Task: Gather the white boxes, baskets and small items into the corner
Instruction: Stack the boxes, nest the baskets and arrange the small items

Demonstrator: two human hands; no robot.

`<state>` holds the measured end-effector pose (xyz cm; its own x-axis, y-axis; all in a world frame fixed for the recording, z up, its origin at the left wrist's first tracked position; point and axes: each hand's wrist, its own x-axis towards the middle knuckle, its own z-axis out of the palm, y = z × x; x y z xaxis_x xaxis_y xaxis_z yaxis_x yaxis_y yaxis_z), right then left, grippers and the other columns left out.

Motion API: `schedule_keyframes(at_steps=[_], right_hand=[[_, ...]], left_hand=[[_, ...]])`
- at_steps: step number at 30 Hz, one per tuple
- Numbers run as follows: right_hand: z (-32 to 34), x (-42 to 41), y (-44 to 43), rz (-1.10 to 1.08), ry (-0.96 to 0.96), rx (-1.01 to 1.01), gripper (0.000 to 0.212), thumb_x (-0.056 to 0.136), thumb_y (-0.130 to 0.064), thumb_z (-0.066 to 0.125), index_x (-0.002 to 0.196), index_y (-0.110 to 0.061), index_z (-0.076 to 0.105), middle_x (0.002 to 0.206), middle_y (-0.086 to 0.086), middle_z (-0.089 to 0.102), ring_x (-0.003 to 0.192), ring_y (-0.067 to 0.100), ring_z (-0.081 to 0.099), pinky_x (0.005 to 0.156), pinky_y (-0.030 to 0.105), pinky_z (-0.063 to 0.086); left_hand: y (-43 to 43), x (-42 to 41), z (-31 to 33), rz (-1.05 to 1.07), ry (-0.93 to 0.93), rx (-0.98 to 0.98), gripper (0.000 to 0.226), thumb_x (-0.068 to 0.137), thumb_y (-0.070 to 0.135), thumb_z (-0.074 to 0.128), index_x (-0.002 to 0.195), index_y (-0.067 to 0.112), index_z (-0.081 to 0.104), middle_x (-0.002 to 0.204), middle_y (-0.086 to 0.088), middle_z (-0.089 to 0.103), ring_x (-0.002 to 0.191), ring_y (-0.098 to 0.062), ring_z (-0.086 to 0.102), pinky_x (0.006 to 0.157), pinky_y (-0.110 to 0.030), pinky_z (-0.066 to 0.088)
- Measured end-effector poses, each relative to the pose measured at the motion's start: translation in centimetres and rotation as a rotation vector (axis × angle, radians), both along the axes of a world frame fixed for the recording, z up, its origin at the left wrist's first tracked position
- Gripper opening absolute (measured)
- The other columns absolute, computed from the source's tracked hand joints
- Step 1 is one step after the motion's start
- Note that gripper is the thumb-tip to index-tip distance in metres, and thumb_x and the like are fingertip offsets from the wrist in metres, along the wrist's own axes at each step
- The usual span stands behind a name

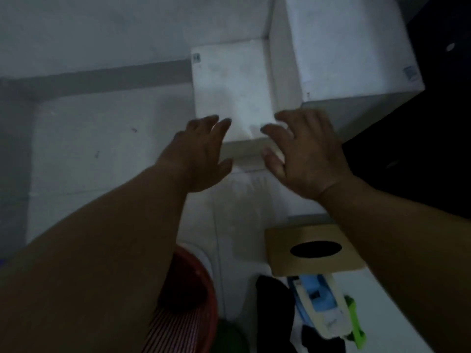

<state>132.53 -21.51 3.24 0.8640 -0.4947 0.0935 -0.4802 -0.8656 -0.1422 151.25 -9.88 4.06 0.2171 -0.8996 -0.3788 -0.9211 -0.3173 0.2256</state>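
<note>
In the head view, the small white box (233, 93) sits in the corner beside the big white box (344, 44). The left hand (201, 154) and right hand (305, 154), fingers spread wide, hold nothing at its near edge.

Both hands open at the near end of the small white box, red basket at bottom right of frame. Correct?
Not quite. The head view shows the red basket at bottom left, under the left forearm. Both hands, left and right, are open at the small white box.
</note>
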Motion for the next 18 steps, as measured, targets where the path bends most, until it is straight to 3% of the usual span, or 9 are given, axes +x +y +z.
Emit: schedule_keyframes(at_steps=[4, 8, 13, 18], right_hand=[[-2.1, -0.7, 10.7, 0.034, 0.099, 0.325, 0.053, 0.091, -0.054, 0.040, 0.118, -0.018, 0.066, 0.112, 0.010, 0.066, 0.098, 0.032, 0.061, 0.079, 0.038, 0.050], [-3.1, -2.1, 19.1, 0.031, 0.258, 0.534, 0.058, 0.094, -0.062, 0.034, 0.139, -0.027, 0.047, 0.128, 0.003, 0.059, 0.108, 0.026, 0.060, 0.081, 0.036, 0.052], [-3.9, -1.4, 24.1, -0.007, 0.208, 0.639, 0.034, 0.099, -0.045, 0.040, 0.124, -0.023, 0.050, 0.098, 0.000, 0.068, 0.080, 0.021, 0.064, 0.065, 0.028, 0.049], [-4.1, -0.3, 24.9, -0.055, 0.228, 0.598, 0.032, 0.103, -0.038, 0.038, 0.128, -0.021, 0.048, 0.097, 0.006, 0.069, 0.076, 0.024, 0.065, 0.060, 0.028, 0.048]], left_hand=[[10.2, 0.9, -0.4, 0.124, 0.067, 0.282, 0.068, 0.095, 0.049, 0.046, 0.153, 0.023, 0.022, 0.154, -0.008, 0.032, 0.138, -0.029, 0.033, 0.111, -0.047, 0.034], [18.0, 0.2, -1.5, 0.165, 0.102, 0.487, 0.066, 0.093, 0.047, 0.047, 0.151, 0.025, 0.024, 0.150, -0.007, 0.037, 0.134, -0.029, 0.038, 0.108, -0.046, 0.037], [21.7, -0.1, -3.3, 0.197, 0.046, 0.416, 0.056, 0.091, 0.032, 0.058, 0.140, 0.020, 0.034, 0.129, -0.011, 0.050, 0.113, -0.031, 0.051, 0.094, -0.047, 0.047], [22.7, 0.8, -3.9, 0.254, 0.070, 0.333, 0.046, 0.091, 0.026, 0.060, 0.133, 0.020, 0.041, 0.119, -0.010, 0.054, 0.105, -0.028, 0.055, 0.091, -0.046, 0.050]])
